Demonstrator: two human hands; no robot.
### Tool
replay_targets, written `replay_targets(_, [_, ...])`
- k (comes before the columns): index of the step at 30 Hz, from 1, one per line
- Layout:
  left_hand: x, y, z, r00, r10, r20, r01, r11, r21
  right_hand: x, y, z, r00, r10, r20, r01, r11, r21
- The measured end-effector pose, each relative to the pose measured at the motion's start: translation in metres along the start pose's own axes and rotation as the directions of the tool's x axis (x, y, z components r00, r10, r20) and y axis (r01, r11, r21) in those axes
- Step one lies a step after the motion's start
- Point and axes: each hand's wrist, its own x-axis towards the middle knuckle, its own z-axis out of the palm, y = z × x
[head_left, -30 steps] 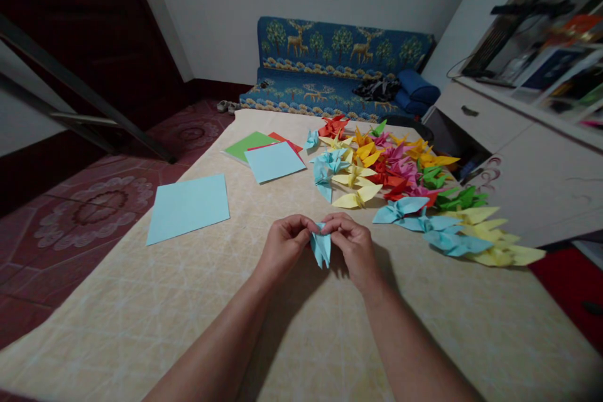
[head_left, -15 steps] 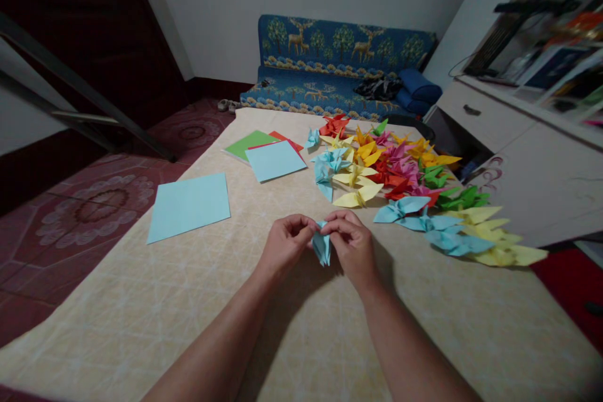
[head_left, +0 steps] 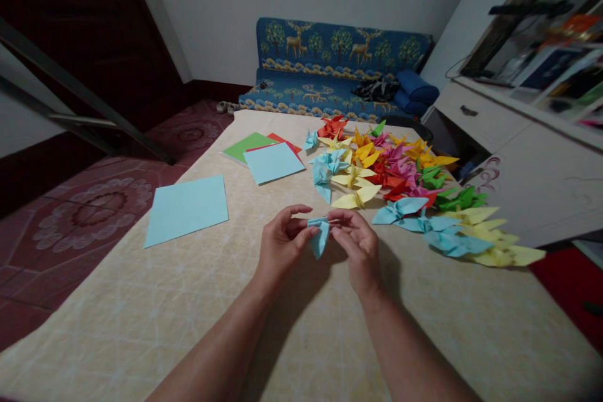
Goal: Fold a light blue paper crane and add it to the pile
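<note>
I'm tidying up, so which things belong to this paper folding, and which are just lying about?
Likely part of it:
folded blue piece between left hand and right hand
flat paper sheets
folded paper birds

Seemingly just lying about:
shoes
dark cloth
blue rolls on the sofa

The far side of the small folded light-blue paper piece (head_left: 319,240) is being hidden. Some fingertips of the bare left hand (head_left: 282,240) are being covered by it. Parts of the red paper sheet (head_left: 282,137) are being masked by the flat light-blue paper sheet (head_left: 273,163). The multicoloured objects on the white shelf (head_left: 556,85) are being blurred, and the grey metal frame (head_left: 82,85) is being cropped.
</note>
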Motion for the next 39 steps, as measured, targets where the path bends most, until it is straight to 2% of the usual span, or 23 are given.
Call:
replay_targets(3, [0.0,-0.002,0.001,1.0,0.014,-0.014,-0.014,1.0,-0.02,-0.001,-0.004,0.001,0.999,-0.031,-0.013,0.031,0.999,-0.008])
replay_targets(10, [0.001,-0.001,0.002,0.999,0.029,-0.027,-0.031,0.997,-0.065,-0.001,-0.005,0.005,0.99,-0.138,0.005,0.135,0.967,-0.217])
replay_targets(19, [0.0,0.001,0.003,1.0,-0.016,0.01,0.016,0.997,-0.078,0.001,-0.002,0.0,0.999,0.018,0.04,-0.016,0.997,-0.07])
replay_targets(23, [-0.003,0.003,0.004,0.998,-0.038,0.052,0.042,0.996,-0.073,0.002,0.002,0.003,1.0,0.014,-0.005,-0.014,0.998,-0.054])
replay_targets(27, [-0.004,0.006,0.003,0.997,-0.054,0.049,0.057,0.997,-0.053,0.003,0.005,0.003,0.997,0.003,-0.077,-0.005,0.999,-0.034])
replay_targets(32, [-0.004,0.006,0.002,0.994,-0.061,0.095,0.071,0.992,-0.107,0.005,0.006,0.001,0.992,-0.016,-0.125,0.015,1.0,-0.008])
replay_targets(36, [-0.002,0.002,0.004,0.996,-0.053,0.068,0.06,0.992,-0.112,0.004,0.005,0.002,0.993,-0.009,-0.117,0.012,1.0,0.021])
replay_targets(39, [-0.001,-0.002,0.005,0.998,-0.057,0.038,0.061,0.994,-0.089,0.003,0.005,0.003,0.998,-0.018,-0.053,0.021,0.999,0.045])
